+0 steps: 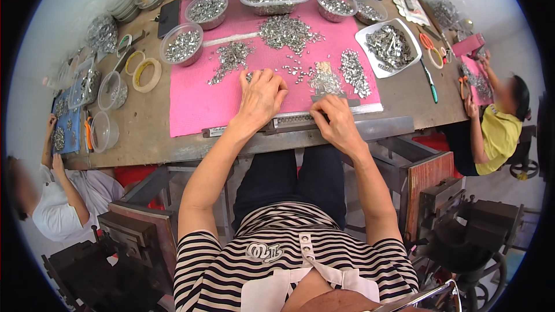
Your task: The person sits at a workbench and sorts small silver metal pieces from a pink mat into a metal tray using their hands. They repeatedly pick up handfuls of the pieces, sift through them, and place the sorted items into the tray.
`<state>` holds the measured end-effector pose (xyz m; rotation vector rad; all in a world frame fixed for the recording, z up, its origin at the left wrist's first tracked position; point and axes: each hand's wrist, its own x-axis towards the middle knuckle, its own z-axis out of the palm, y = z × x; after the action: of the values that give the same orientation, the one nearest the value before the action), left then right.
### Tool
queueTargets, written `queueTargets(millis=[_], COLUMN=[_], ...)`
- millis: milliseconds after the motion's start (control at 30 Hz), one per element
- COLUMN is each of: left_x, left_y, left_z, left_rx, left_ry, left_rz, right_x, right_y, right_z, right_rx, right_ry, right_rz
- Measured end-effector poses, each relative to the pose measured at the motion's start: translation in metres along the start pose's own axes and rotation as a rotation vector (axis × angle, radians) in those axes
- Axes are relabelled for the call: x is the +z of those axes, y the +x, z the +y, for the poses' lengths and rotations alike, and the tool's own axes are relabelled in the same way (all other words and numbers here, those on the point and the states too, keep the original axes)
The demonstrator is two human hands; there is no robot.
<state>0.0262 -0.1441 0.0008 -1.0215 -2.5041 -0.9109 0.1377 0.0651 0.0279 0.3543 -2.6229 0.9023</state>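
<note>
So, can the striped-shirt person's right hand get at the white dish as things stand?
Probably yes: the white dish is open on top, ahead and to the right of the right hand, and only low things, like the metal pieces on the pink mat, lie between.

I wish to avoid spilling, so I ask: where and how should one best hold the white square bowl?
Take the white square bowl probably by the left and right sides of its rim, left hand and right hand opposite each other, coming from the near side and slightly above. It is wide, open and filled with small metal pieces, so a two-sided hold should keep it level.
</note>
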Motion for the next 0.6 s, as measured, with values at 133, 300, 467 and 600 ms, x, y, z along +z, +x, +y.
queueTargets(millis=[133, 300, 467, 600], left_x=[-0.003, -0.005, -0.005, -0.009], left_y=[0.0, 0.002, -0.005, -0.018], left_z=[0.002, 0.006, 0.016, 0.041], left_rx=[0.018, 0.017, 0.04, 0.062], left_ry=[0.018, 0.057, 0.033, -0.093], left_rz=[0.002, -0.006, 0.02, 0.021], right_x=[0.0, -0.008, -0.008, -0.006], right_y=[-0.005, -0.002, -0.002, -0.005], right_z=[-0.006, 0.0, -0.003, 0.002], right_rx=[-0.043, -0.013, -0.04, -0.035], right_ry=[-0.001, 0.019, 0.003, 0.052], right_rz=[0.065, -0.063, -0.069, -0.026])
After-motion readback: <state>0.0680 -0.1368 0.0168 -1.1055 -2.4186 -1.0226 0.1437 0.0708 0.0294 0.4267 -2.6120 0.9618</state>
